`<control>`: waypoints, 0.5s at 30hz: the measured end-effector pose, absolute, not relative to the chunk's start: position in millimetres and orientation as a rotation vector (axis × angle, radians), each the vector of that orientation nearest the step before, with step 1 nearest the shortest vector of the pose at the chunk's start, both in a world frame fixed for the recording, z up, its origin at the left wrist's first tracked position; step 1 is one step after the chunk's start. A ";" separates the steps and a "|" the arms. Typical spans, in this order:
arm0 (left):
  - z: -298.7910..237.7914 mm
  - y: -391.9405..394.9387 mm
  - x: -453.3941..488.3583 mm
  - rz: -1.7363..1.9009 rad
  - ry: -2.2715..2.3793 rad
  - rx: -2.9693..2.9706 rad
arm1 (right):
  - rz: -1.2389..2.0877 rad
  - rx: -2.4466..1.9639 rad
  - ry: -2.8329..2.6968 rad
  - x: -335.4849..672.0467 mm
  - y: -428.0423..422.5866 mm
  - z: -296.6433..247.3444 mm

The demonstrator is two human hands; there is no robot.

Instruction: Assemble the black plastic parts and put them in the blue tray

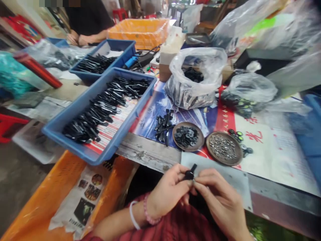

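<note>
My left hand (168,190) pinches a small black plastic part (190,173) just below the table's front edge. My right hand (220,197) meets it fingertip to fingertip, its fingers pressed together on the same part or on something tiny that I cannot make out. Just beyond the hands lie a loose pile of black plastic pieces (163,126), a brown dish of black washers (188,136) and a second brown dish of small metal pins (224,148).
A blue tray (80,147) of finished black parts juts over the table edge at left, another blue tray (125,47) behind it. An orange crate (50,197) stands below. Plastic bags (195,78) of parts sit behind. Another person's hands (77,38) rest at the far left.
</note>
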State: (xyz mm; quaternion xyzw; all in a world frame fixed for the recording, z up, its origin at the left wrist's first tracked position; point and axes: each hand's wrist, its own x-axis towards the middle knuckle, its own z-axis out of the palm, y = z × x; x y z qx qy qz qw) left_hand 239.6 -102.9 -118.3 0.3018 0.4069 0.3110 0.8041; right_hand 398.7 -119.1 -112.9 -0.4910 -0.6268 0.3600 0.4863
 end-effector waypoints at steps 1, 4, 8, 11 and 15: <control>-118.1 -103.8 239.9 0.659 0.869 0.657 | 0.889 -1.203 -1.496 397.3 -119.7 -115.1; -116.3 -108.0 240.2 0.667 0.904 0.753 | 0.900 -1.218 -1.463 394.9 -124.2 -122.7; -112.3 -113.2 238.7 0.719 0.986 1.041 | 0.846 -1.213 -1.449 391.7 -126.6 -126.7; -109.7 -114.8 237.5 0.723 1.035 1.255 | 0.879 -1.216 -1.397 389.8 -125.1 -127.0; -109.1 -116.9 235.4 0.645 1.123 1.439 | 1.158 -1.256 -1.169 391.9 -121.1 -131.0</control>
